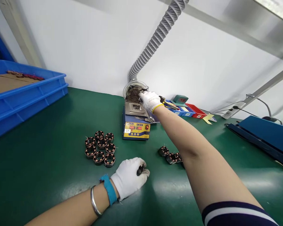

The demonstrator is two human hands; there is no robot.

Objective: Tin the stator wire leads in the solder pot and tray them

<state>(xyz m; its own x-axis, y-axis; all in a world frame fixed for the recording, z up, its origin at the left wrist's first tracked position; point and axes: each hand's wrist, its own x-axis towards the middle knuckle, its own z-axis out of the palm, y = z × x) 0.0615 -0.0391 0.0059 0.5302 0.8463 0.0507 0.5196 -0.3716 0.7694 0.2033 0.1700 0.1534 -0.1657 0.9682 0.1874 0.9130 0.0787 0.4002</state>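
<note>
My left hand (132,177), in a white glove, rests low over the green mat. Its fingers curl around a dark motor stator (140,170), mostly hidden by the glove. To its left, several wound stators (99,158) with copper coils stand in a cluster. My right hand (149,99), also gloved, reaches to the back of the solder pot (136,125), close to the round fan grille (133,94). Its fingers are closed together; what they hold, if anything, I cannot make out. More stators (172,158) lie beneath my right forearm, which partly covers them.
A grey ribbed hose (153,44) rises behind the pot along the wall. On the left stands a large blue crate (28,97). Toward the back right are a red bin (195,111), blue bins (187,112), pliers (169,104) and a blue case (264,135).
</note>
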